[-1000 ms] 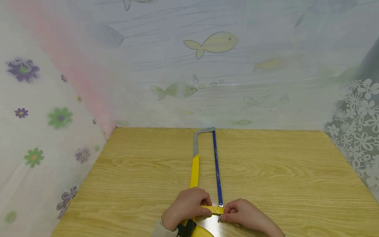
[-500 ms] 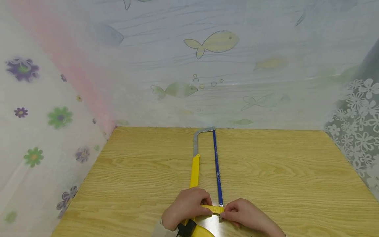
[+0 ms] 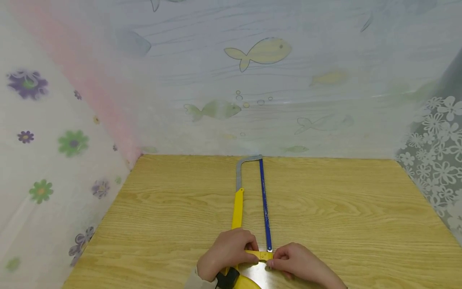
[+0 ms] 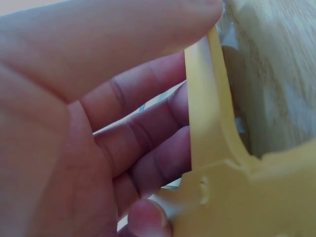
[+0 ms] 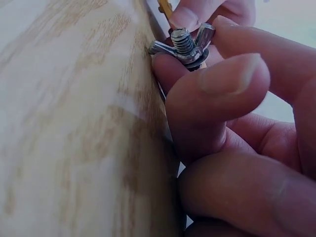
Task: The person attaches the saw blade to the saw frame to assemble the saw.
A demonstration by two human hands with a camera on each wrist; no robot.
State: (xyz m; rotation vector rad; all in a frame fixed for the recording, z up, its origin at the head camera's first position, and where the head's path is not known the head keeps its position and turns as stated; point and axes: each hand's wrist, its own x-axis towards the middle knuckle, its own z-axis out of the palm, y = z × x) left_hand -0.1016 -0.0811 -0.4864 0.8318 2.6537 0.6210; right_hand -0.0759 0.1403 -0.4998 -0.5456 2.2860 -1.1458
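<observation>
A hacksaw lies on the table, its yellow frame [image 3: 237, 208] on the left and its blue blade [image 3: 265, 204] on the right. My left hand [image 3: 231, 251] grips the yellow crosspiece [image 3: 261, 255] at the near end, thumb on one side and fingers on the other; the left wrist view shows the yellow frame [image 4: 205, 103] against the fingertips. At the blade's near end, my right hand [image 3: 299, 263] has its fingers on a metal wing nut. In the right wrist view the wing nut [image 5: 197, 52] sits on a threaded bolt [image 5: 182, 42], between curled fingers [image 5: 217, 89].
The wooden table [image 3: 335, 200] extends on both sides of the saw. A sheet with fish pictures [image 3: 267, 52] hangs behind it, with flowered sheets [image 3: 73, 144] at the left and right. The saw's far end lies near the table's back edge.
My right fingertips have shifted slightly around the wing nut, which they now cover more in the head view. The left hand and the saw have stayed put.
</observation>
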